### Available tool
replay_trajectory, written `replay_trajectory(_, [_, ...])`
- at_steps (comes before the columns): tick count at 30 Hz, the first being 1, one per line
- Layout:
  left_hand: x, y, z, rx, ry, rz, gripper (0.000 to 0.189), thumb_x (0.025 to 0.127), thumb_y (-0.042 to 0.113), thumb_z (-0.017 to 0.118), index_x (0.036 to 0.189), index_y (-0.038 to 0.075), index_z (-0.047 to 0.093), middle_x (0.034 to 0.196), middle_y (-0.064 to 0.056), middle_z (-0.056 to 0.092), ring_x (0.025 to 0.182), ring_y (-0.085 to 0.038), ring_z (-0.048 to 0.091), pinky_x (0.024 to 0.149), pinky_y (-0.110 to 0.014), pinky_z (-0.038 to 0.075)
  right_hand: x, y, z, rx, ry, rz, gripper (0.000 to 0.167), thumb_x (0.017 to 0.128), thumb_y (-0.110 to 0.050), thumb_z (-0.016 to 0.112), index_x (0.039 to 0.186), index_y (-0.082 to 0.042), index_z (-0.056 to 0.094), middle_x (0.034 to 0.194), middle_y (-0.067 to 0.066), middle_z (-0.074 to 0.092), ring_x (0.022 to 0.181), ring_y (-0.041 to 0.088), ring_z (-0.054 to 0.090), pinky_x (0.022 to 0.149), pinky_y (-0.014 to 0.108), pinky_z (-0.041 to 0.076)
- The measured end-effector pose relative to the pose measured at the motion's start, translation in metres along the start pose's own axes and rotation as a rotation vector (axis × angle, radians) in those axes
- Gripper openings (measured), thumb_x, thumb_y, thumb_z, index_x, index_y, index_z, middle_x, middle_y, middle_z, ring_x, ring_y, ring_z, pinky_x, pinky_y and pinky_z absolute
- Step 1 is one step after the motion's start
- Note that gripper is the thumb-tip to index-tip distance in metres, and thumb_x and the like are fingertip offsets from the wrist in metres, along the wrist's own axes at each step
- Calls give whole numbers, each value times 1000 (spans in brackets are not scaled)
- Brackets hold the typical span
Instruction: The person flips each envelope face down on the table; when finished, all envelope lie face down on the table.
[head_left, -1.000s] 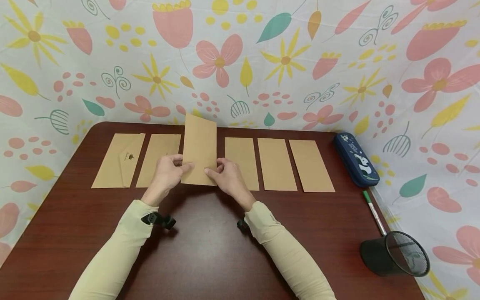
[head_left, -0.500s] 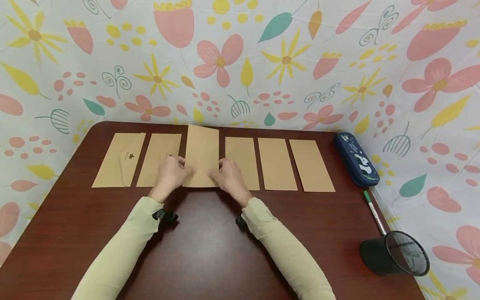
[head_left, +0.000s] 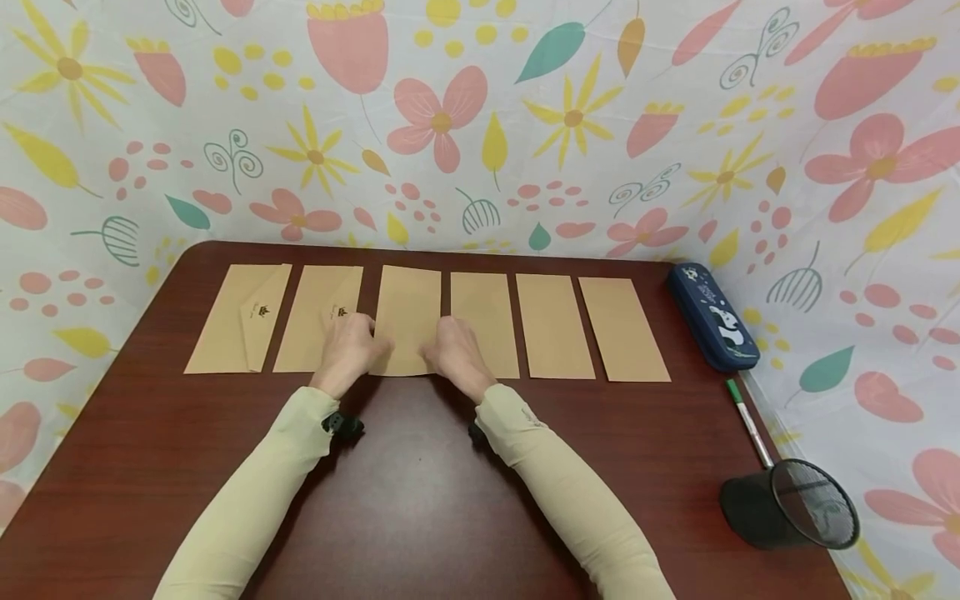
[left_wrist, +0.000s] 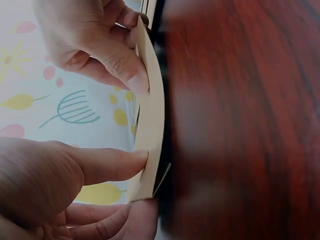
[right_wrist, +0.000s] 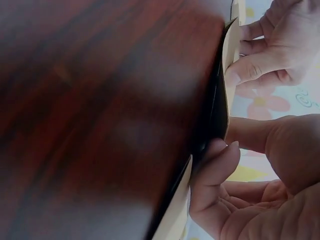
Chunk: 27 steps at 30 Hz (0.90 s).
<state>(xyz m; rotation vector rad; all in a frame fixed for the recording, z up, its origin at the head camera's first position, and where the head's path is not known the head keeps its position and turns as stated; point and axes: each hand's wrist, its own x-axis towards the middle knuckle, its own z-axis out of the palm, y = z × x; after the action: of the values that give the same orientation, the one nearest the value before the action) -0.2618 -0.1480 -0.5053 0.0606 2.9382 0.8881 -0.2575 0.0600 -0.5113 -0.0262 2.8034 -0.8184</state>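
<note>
A brown kraft envelope [head_left: 408,317], third from the left in a row, lies almost flat with its near edge slightly lifted. My left hand [head_left: 347,352] pinches its left side, thumb on top and fingers beneath. On the opposite side my right hand [head_left: 456,350] pinches it too, thumb above. In the left wrist view the envelope [left_wrist: 152,120] bows between both thumbs, a dark gap under it. The right wrist view shows my right hand [right_wrist: 260,185] low at the envelope's edge, beside a neighbouring envelope [right_wrist: 175,210].
To the left lie two envelopes [head_left: 315,304] with crown-marked flaps or papers. Several plain envelopes [head_left: 558,325] continue the row rightward. At the table's [head_left: 420,500] right edge are a blue panda pencil case [head_left: 712,317], a green-capped pen [head_left: 750,423] and a tipped black mesh cup [head_left: 765,508].
The envelope has come down from a raised, tilted position to nearly flat, in line with the row. Both hands have lowered with it and moved slightly, still pinching its sides.
</note>
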Motion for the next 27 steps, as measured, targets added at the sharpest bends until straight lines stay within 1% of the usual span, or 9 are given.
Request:
replay_trajectory(4, [1,0,2,14,6,4,42,83,20,75,55,17,44,60,7,31,55,-15,31,46,-29,29,0,-2,0,-44,15,-36,37,90,-19,75,58,-16,58,56,-6,49,55,14,49,49,26,42])
replay_trajectory(9, [3,-1,2,42,7,9,42,81,16,72,54,17,40,59,6,28,54,-14,27,45,-29,26,1,-3,2,-58,46,-74,36,87,-15,74,59,-18,52,59,-8,42,57,14,46,49,27,42])
replay_trajectory(13, [4,0,0,60,-6,-3,40,78,15,68,52,17,39,59,7,27,56,-14,26,45,-29,26,1,-4,2,-74,56,-79,33,87,-14,74,59,-17,55,60,-7,45,58,14,49,50,28,45])
replay_trajectory(17, [3,-1,0,58,-5,-3,41,78,17,68,48,18,40,55,9,26,53,-13,25,43,-29,26,5,-1,5,-124,91,-95,33,87,-18,78,60,-16,59,63,-5,52,63,16,54,55,29,49])
replay_trajectory(20, [3,-3,2,48,10,10,43,79,17,68,46,19,41,51,11,26,50,-11,24,42,-28,25,7,1,7,-154,116,-105,36,87,-20,81,60,-17,58,64,-5,52,64,16,54,57,30,49])
replay_trajectory(22, [3,-4,3,42,14,13,43,80,19,68,46,19,41,51,11,26,50,-10,24,42,-27,24,6,0,7,-146,117,-105,38,87,-21,81,59,-17,55,63,-6,50,63,15,52,55,30,47])
replay_trajectory(24, [2,-4,2,38,16,8,42,84,22,69,49,17,46,53,9,31,50,-12,28,42,-28,26,-2,-5,3,-121,101,-100,41,90,-24,79,59,-18,53,61,-6,48,60,14,50,53,30,45])
replay_trajectory(25, [1,-3,-1,30,12,3,40,87,24,69,53,15,52,56,6,38,52,-14,34,43,-29,29,-5,-8,2,-105,102,-103,40,91,-24,78,60,-18,53,61,-6,47,59,14,49,53,29,44])
replay_trajectory(27, [-2,-3,-5,11,30,-3,33,91,30,71,65,11,67,67,-2,56,61,-20,49,48,-32,38,-17,-19,-7,-61,69,-91,36,95,-27,77,66,-16,58,64,-5,49,59,14,50,53,29,45])
